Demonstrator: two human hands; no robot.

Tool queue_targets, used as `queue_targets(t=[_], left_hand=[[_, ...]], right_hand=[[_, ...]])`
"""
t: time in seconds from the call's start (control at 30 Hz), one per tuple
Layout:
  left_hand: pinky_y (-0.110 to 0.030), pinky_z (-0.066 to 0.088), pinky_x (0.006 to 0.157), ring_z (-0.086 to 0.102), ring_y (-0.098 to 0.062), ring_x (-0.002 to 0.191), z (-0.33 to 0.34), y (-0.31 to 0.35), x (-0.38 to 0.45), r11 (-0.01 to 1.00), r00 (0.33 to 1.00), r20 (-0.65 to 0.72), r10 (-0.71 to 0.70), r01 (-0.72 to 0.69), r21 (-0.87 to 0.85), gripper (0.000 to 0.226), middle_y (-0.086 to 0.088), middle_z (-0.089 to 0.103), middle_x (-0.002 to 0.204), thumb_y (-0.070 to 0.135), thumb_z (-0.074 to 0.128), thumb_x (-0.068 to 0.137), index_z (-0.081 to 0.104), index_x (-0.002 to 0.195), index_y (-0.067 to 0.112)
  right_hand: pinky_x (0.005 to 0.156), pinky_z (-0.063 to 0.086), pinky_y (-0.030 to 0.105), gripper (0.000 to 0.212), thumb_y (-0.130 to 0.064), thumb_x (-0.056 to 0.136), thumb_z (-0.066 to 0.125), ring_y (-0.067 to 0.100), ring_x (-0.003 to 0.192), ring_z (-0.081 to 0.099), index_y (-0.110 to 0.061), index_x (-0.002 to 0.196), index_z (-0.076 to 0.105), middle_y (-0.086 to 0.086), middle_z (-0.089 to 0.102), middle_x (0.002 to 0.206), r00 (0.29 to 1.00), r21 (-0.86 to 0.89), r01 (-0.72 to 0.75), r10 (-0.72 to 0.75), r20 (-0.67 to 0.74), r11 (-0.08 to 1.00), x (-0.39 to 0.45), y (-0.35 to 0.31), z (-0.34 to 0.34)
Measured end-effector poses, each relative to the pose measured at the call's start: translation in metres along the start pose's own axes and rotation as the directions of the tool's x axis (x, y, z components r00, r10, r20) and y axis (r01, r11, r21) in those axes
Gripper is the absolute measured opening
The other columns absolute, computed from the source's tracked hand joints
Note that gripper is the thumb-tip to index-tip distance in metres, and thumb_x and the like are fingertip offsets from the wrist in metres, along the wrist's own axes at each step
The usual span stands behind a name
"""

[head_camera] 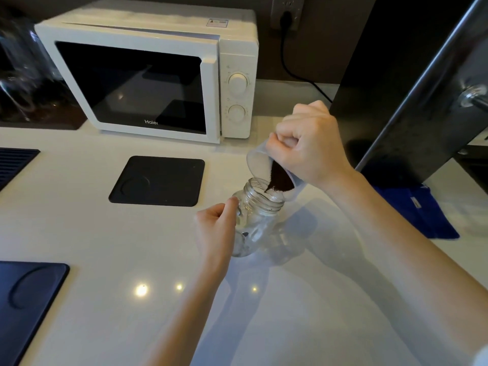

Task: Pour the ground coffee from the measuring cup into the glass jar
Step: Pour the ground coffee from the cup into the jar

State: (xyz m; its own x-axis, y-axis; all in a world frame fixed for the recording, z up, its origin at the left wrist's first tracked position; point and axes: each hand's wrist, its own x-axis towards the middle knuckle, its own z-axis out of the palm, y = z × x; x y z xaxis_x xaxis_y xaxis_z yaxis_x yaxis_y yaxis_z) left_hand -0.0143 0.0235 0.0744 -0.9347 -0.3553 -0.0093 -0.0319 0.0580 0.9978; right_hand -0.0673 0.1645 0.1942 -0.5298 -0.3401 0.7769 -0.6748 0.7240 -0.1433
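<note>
We hold the clear glass jar with a threaded neck [257, 220] near the middle of the white bench [92, 233], our left hand [215, 228] wrapped around its side at about nine o'clock, thumb up by the shoulder, steadying it. At about one o'clock from the jar mouth our right hand [307, 149] is closed round the translucent plastic measuring cup [266, 173], tipped steeply so its lip sits just over, perhaps touching, the jar's rim. The dark ground coffee [281, 178] has slid to the low edge of the cup and a thin tongue of it reaches the opening; the jar looks almost empty, so we judge the pour barely under way. The glass will be stiff, smooth and breakable, likely slippery, so a full wrap low on the body suits it better than a pinch at the neck. The cup seems light and slightly flexible; squeezing it hard could distort the lip. The grounds are loose and could come in a sudden clump, so a slow tilt is wise. A square black rubber mat [158, 180] lies at ten o'clock, the white microwave [158, 75] beyond at eleven.
</note>
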Motion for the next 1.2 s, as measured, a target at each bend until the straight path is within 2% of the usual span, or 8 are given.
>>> queue_targets(t=[0.17, 0.33, 0.5, 0.63, 1.0, 1.2], left_hand=[[-0.030, 0.013, 0.047, 0.016, -0.018, 0.055, 0.0025, 0.0009, -0.0002, 1.000, 1.000, -0.004, 0.007, -0.007, -0.019, 0.042, -0.003, 0.017, 0.051, 0.029, 0.056, 0.067, 0.024, 0.046, 0.011], [-0.034, 0.013, 0.051, 0.015, -0.023, 0.058, 0.0040, 0.0006, -0.0008, 0.999, 1.000, -0.008, -0.002, 0.002, -0.035, 0.043, -0.004, 0.017, 0.052, 0.028, 0.056, 0.068, 0.025, 0.047, 0.006], [-0.033, 0.013, 0.050, 0.016, -0.025, 0.058, 0.0064, 0.0015, -0.0010, 0.999, 1.000, -0.024, -0.003, 0.002, -0.041, 0.044, -0.007, 0.019, 0.053, 0.030, 0.056, 0.068, 0.027, 0.046, 0.005], [-0.033, 0.014, 0.050, 0.016, -0.021, 0.056, 0.0080, 0.0010, -0.0018, 0.999, 1.000, -0.024, -0.008, 0.007, -0.050, 0.044, -0.002, 0.018, 0.050, 0.028, 0.056, 0.070, 0.026, 0.045, 0.008], [-0.035, 0.013, 0.053, 0.016, -0.021, 0.057, 0.0096, -0.0001, -0.0007, 0.997, 0.999, -0.027, -0.039, 0.037, -0.071, 0.046, 0.000, 0.018, 0.050, 0.031, 0.056, 0.068, 0.024, 0.048, 0.006], [-0.030, 0.014, 0.048, 0.016, -0.018, 0.055, 0.0096, 0.0017, -0.0016, 0.997, 0.999, -0.034, -0.037, 0.034, -0.072, 0.046, 0.002, 0.018, 0.047, 0.032, 0.056, 0.068, 0.025, 0.046, 0.007]], right_hand=[[0.056, 0.037, 0.045, 0.042, 0.009, 0.066, 0.060, 0.032, 0.044, 0.036, -0.006, 0.039, 0.032, 0.010, 0.032, 0.036, 0.999, -0.013, -0.034, 0.034, 0.004, 0.999, -0.0001, 0.0032, -0.0017], [0.057, 0.031, 0.037, 0.046, 0.009, 0.065, 0.062, 0.022, 0.049, 0.031, -0.016, 0.047, 0.027, -0.002, 0.028, 0.042, 0.999, -0.035, 0.033, -0.033, -0.004, 0.999, 0.0011, 0.0028, 0.0010], [0.056, 0.036, 0.040, 0.046, 0.008, 0.066, 0.062, 0.022, 0.049, 0.031, -0.014, 0.046, 0.027, 0.000, 0.029, 0.041, 0.998, -0.066, 0.059, -0.059, -0.005, 0.996, 0.0020, 0.0040, 0.0015], [0.055, 0.037, 0.041, 0.046, 0.009, 0.065, 0.061, 0.022, 0.049, 0.030, -0.015, 0.047, 0.025, 0.001, 0.028, 0.040, 0.997, -0.079, 0.073, -0.075, -0.015, 0.994, 0.0033, 0.0039, 0.0021], [0.054, 0.034, 0.038, 0.047, 0.010, 0.062, 0.060, 0.020, 0.050, 0.026, -0.015, 0.047, 0.024, -0.002, 0.025, 0.042, 0.994, -0.072, 0.105, -0.107, -0.027, 0.992, 0.0041, 0.0023, 0.0019], [0.054, 0.035, 0.040, 0.045, 0.009, 0.064, 0.060, 0.022, 0.048, 0.028, -0.014, 0.046, 0.026, 0.000, 0.027, 0.041, 0.993, -0.076, 0.118, -0.119, -0.011, 0.990, 0.0039, 0.0023, -0.0008]])
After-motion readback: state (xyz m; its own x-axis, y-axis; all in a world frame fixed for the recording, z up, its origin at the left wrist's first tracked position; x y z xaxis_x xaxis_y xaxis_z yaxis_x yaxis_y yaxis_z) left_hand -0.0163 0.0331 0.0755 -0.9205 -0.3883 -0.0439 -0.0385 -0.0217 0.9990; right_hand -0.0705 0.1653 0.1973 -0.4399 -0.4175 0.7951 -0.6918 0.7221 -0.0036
